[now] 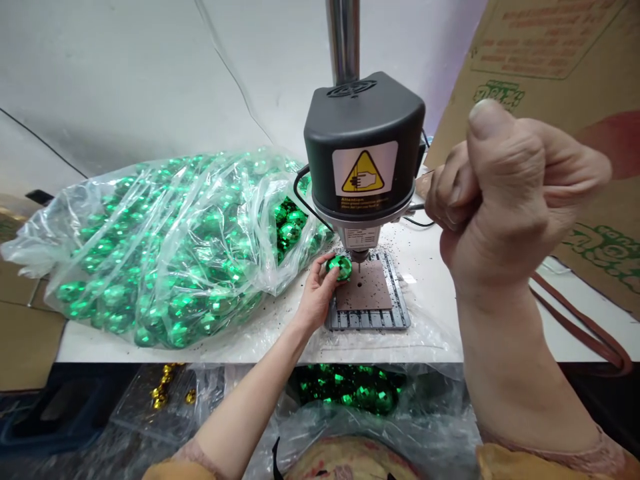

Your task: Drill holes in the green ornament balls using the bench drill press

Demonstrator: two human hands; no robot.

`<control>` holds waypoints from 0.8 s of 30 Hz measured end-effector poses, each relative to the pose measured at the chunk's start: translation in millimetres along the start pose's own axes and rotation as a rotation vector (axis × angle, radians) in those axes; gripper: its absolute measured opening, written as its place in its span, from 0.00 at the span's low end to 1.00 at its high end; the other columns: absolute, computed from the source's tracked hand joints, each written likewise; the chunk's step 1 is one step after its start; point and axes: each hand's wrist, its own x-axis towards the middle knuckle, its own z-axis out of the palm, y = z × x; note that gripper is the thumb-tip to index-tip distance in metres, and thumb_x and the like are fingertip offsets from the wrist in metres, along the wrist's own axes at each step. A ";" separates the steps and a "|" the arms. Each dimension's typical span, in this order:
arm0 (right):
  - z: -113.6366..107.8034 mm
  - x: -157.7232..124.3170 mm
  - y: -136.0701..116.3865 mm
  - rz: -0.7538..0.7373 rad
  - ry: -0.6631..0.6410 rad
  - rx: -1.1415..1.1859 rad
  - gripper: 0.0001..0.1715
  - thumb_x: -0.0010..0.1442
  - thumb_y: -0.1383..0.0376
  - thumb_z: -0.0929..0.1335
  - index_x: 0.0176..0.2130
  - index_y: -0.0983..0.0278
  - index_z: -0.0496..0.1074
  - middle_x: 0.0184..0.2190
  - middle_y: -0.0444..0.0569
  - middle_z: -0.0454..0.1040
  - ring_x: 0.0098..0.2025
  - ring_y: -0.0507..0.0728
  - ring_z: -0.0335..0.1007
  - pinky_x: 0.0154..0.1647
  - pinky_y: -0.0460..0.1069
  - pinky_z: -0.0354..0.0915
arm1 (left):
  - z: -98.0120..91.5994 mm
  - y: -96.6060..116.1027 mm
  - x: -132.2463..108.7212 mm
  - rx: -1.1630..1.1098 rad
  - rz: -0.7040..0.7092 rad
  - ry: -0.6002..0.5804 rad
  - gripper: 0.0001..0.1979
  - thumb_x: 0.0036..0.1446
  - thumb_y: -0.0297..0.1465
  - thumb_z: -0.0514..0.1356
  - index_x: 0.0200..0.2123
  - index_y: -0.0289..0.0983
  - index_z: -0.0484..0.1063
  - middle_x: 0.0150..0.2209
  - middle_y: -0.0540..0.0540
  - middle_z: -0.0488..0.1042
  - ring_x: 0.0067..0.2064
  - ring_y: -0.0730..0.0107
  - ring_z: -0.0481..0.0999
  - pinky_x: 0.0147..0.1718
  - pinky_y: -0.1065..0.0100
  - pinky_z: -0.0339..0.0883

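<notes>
Between the fingers of my left hand (320, 293) is a shiny green faceted ball (340, 268), held just left of the drill bit. The small bench drill press (365, 147) has a black motor cover with a yellow warning label. Under its bit lies a brown square board (370, 293) with a dark hole, on a grey slotted base plate (400, 320). Raised at the right, my right hand (505, 180) is closed around the drill press's feed lever (418, 207), most of which the fist hides.
A large clear plastic bag (165, 260) full of green balls lies on the white table to the left. Below the table edge, more green balls (350, 390) sit in plastic. Cardboard (565, 147) stands at right, near a brown strap (580, 320). Dark shavings surround the base.
</notes>
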 end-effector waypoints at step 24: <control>1.8 -1.2 0.5 -0.022 0.014 -0.005 0.27 0.64 0.68 0.66 0.16 0.64 0.57 0.12 0.38 0.53 0.16 0.43 0.50 0.21 0.48 0.47 | 0.5 -19.2 -2.6 0.375 0.176 -0.218 0.27 0.54 0.37 0.71 0.56 0.42 0.70 0.61 0.40 0.71 0.67 0.51 0.66 0.68 0.50 0.56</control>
